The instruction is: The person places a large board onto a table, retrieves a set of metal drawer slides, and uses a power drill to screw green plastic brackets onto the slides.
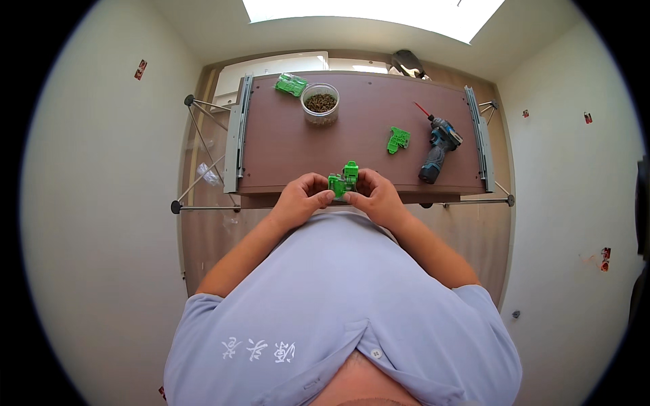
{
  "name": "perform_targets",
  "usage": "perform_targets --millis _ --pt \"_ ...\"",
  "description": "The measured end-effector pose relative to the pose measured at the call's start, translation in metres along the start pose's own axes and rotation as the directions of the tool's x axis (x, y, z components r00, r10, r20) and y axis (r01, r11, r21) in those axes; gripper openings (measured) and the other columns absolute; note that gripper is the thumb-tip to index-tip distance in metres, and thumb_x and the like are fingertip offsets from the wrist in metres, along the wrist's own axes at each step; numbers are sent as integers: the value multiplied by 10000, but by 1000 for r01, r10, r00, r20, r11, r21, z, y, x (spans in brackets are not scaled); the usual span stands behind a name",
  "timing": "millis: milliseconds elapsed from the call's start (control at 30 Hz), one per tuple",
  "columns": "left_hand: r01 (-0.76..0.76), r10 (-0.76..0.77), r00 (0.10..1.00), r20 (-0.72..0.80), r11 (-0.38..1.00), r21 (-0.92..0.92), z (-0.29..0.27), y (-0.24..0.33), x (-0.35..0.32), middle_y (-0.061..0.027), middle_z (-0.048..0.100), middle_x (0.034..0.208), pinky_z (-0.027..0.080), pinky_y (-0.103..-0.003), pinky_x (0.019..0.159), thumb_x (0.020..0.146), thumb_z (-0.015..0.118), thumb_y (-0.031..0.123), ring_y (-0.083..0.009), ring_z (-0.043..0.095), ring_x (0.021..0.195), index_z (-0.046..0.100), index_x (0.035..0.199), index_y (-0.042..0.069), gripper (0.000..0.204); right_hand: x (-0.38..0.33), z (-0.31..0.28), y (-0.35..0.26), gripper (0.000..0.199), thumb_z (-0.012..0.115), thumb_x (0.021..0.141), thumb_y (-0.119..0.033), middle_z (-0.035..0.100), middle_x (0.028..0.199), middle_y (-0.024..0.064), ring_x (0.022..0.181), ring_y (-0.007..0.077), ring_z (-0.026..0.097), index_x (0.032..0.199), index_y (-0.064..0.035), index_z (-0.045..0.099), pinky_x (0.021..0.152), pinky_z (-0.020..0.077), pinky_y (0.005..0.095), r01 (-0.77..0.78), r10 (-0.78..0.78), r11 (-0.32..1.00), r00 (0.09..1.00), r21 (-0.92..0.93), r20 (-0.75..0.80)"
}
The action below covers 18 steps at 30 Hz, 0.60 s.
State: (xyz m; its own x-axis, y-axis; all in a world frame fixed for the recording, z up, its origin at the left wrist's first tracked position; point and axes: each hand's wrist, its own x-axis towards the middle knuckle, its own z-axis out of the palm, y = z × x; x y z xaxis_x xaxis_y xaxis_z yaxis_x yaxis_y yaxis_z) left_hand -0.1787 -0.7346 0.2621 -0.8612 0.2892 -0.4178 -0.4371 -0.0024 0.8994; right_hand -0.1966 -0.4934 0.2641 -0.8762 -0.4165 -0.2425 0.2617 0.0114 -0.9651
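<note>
Hands meeting at the near edge of a brown panel [365, 145], left hand [298, 200] and right hand [379, 197] both pinching a green clip [343, 181] between fingertips, second clip [398, 139] lying beside a drill [438, 145], jar of screws [320, 103] sitting farther back.

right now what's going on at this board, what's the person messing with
A person holds a small green plastic part with both hands, the left hand and right hand pinching it at the near edge of a brown panel with metal rails along its sides. On the panel lie a cordless driver, another green part, a clear tub of screws and a third green part beside it.
</note>
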Motion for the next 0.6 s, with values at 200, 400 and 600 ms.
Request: perform_targets --millis 200,400,600 --pt "41 -42 999 3 998 50 -69 -12 -20 -32 725 867 559 -272 748 996 768 172 -94 662 797 710 1046 -10 197 14 73 11 404 798 942 -66 731 1171 71 1062 113 689 1294 30 623 946 564 289 -7 5 1000 998 -20 -63" --pt "42 -58 998 39 946 322 -103 -25 -27 -39 739 870 558 -304 742 999 704 184 -112 679 786 726 1050 -3 195 22 110 26 413 782 949 -63 737 1165 73 1035 113 693 1313 36 613 918 568 288 -132 138 990 985 55 -108" --pt "161 -156 987 -41 951 265 -130 -42 -31 -68 733 840 539 -313 725 997 728 242 -127 645 770 724 1021 -19 262 54 125 56 475 768 941 -55 751 1139 78 1001 114 697 1372 39 589 869 573 289 -295 296 955 951 31 -84"
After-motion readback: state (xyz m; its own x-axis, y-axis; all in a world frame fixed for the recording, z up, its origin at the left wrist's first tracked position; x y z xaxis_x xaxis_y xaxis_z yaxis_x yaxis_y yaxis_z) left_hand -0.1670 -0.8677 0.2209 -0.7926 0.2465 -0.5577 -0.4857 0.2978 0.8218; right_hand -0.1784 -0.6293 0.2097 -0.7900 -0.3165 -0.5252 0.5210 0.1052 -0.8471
